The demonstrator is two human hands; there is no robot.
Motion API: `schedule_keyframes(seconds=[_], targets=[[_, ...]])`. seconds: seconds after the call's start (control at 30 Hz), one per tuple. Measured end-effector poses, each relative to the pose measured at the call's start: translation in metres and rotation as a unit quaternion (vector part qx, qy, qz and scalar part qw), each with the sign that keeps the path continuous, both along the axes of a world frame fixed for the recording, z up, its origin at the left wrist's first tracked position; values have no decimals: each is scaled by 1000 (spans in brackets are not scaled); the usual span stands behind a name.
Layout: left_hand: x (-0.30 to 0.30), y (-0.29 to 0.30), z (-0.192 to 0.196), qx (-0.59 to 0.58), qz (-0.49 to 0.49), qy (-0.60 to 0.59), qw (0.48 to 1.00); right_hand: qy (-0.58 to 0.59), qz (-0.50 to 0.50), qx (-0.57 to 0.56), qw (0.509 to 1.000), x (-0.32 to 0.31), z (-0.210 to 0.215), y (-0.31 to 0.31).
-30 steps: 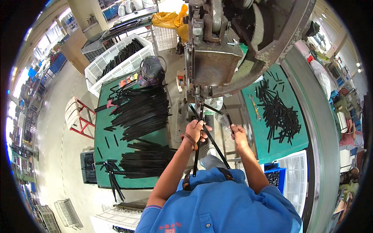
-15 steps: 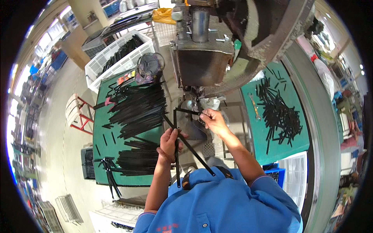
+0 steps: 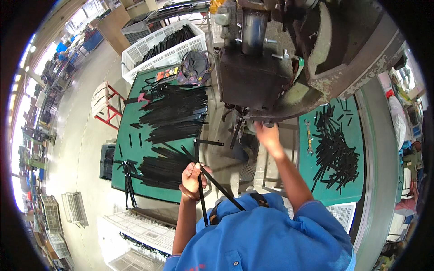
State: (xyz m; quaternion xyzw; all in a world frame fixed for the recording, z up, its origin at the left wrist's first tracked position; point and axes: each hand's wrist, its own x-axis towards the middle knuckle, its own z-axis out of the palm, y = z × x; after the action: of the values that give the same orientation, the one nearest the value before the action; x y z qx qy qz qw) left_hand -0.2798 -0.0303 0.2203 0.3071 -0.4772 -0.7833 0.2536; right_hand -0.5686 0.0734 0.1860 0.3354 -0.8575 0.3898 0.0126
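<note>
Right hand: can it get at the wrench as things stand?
Probably yes: the wrench lies uncovered on the green table, rightward of the right hand, and nothing visible bars a sideways reach, though the machine looms close.

On your left, the green-topped counter [image 3: 149, 190] carries a dark, patterned fabric bag [image 3: 195, 67] near its far edge, with a small orange-and-red packet [image 3: 166, 75] just beside it. Beyond stands 1 white, perforated plastic crate [image 3: 169, 59]. A red metal-framed chair with a pale seat [image 3: 105, 103] stands left of that counter, and 1 pale slotted basket [image 3: 74, 209] is on the floor nearer you. On your right-hand green counter [image 3: 352, 192] lies 1 yellowish metal wrench [image 3: 309, 137].
</note>
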Motion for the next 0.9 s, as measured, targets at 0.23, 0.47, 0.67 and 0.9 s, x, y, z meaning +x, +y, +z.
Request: schedule_keyframes(seconds=[0.23,0.47,0.67,0.9], targets=[[-12,20,29,-15,-24,-25,999,55,34,-11,998,-83,-78,-44],[-31,34,29,2,-80,2,997,-111,84,-111,984,-95,-73,-29],[-43,29,20,20,-105,-2,994,-236,249,-162,925,-25,-27,-21],[-50,29,13,25,-136,19,990,-119,116,-156,974,-3,-3,-40]])
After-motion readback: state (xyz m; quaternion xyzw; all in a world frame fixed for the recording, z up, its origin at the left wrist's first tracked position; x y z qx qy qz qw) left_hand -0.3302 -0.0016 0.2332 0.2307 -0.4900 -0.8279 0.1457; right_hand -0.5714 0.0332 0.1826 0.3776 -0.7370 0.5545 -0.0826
